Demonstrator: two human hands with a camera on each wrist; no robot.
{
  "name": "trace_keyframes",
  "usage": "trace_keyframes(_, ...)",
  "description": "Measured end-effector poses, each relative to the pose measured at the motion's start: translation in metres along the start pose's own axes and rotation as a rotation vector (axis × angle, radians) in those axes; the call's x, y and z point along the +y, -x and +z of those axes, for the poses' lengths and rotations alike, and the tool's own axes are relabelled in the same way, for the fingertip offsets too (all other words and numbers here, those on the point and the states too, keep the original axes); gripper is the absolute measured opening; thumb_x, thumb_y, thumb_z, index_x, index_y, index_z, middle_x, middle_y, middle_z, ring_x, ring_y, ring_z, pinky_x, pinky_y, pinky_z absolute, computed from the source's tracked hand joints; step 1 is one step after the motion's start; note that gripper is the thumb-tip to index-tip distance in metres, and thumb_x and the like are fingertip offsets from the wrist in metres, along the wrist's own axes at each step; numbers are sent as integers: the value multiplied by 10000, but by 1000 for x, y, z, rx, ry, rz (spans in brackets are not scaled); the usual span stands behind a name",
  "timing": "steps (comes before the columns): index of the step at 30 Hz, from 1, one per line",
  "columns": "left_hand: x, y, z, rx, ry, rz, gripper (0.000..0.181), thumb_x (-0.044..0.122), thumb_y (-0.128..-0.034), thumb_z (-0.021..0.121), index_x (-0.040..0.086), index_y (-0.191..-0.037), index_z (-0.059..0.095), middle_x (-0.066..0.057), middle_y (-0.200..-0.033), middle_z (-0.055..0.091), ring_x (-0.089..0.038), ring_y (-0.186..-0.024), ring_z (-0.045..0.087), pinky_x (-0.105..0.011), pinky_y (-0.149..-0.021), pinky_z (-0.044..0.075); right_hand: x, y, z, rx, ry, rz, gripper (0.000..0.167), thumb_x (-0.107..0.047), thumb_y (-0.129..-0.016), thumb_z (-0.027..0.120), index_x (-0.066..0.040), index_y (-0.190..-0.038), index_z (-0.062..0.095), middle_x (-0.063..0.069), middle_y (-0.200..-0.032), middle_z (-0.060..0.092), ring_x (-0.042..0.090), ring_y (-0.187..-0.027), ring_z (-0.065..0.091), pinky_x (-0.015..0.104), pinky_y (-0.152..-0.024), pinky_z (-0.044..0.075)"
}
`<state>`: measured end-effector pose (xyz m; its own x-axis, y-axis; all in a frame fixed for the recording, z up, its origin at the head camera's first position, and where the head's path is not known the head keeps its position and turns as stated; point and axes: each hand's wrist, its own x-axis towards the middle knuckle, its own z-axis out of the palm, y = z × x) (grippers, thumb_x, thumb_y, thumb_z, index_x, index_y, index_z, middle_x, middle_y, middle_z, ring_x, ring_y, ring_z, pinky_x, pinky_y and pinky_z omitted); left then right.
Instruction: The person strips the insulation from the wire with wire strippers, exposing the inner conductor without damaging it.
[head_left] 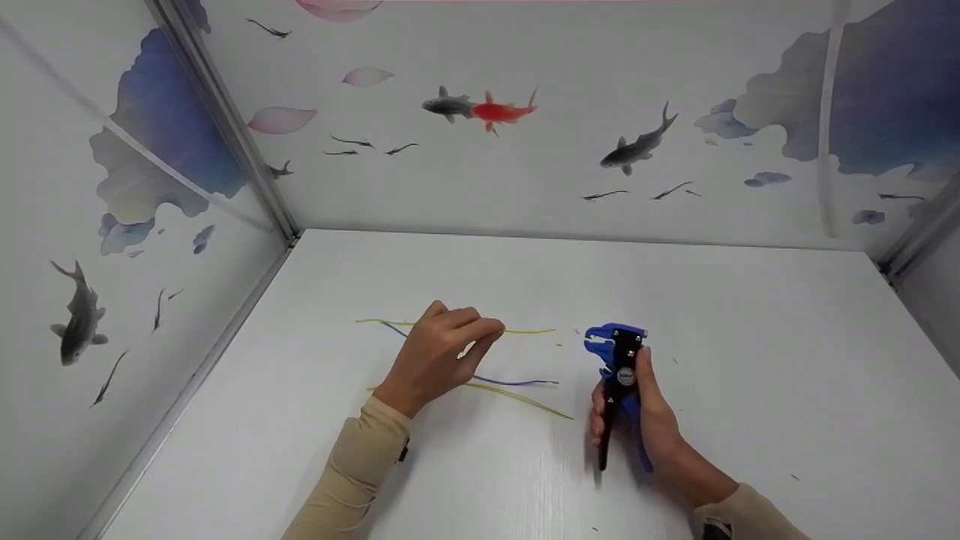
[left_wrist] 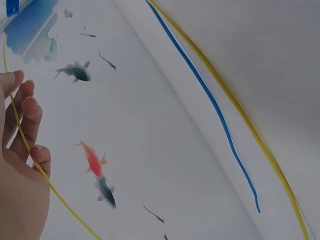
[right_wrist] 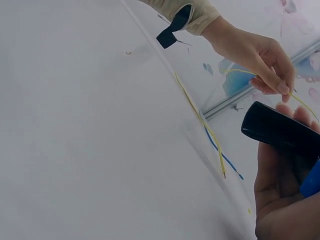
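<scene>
My left hand (head_left: 444, 350) pinches a yellow wire (head_left: 529, 331) between thumb and fingertips, with one end sticking out to the right, toward the tool. In the left wrist view the same wire (left_wrist: 67, 205) runs across the fingers. My right hand (head_left: 654, 420) grips a blue and black wire stripper (head_left: 624, 367) by its handles, its head pointing up and its notched mouth facing left. On the table under the left hand lie a blue wire (head_left: 517, 382) and more yellow wire (head_left: 525, 400). In the right wrist view a black handle end (right_wrist: 275, 127) shows in the right hand.
A white table (head_left: 495, 480) carries the wires and a few tiny scraps (head_left: 795, 477). White panels printed with fish and petals (head_left: 495, 187) stand at the back and left, joined by a metal corner post (head_left: 225, 112).
</scene>
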<state>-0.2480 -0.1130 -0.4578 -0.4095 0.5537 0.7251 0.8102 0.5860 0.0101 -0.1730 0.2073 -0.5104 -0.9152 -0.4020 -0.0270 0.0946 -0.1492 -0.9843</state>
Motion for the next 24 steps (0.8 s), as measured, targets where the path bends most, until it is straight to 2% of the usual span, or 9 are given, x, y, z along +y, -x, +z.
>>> trace_keyframes(7,2,1,6,-52,-3,-4,119,205,-1079,692,237,-1118,800,72,-854,701,-75,-721,667,-313,-739,449,3,-2,2,-24,-21,-14,912,-699,-1079,-46,-99,-942,626,16,-789,709,212,-738,722,470,-762,641)
trace_keyframes(13,4,5,8,-147,-16,-25,207,170,-1094,660,258,-1231,788,66,-962,732,-88,-827,713,-331,-810,488,4,-2,2,-19,-79,27,927,-745,-1063,-23,-103,-963,638,27,-813,713,215,-768,718,464,-788,636)
trace_keyframes(17,5,6,10,-208,-24,-33,261,125,-1076,685,270,-1274,773,68,-1017,749,-97,-908,738,-343,-856,527,4,-2,2,-6,-92,41,934,-755,-1060,-14,-94,-966,640,36,-820,713,216,-772,719,466,-796,637)
trace_keyframes(24,5,8,12,-273,-37,-55,357,35,-1038,712,275,-1297,766,69,-1070,761,-111,-1005,747,-364,-928,560,4,-2,2,-3,-93,47,935,-754,-1062,-15,-95,-960,640,40,-822,709,225,-767,718,473,-794,637)
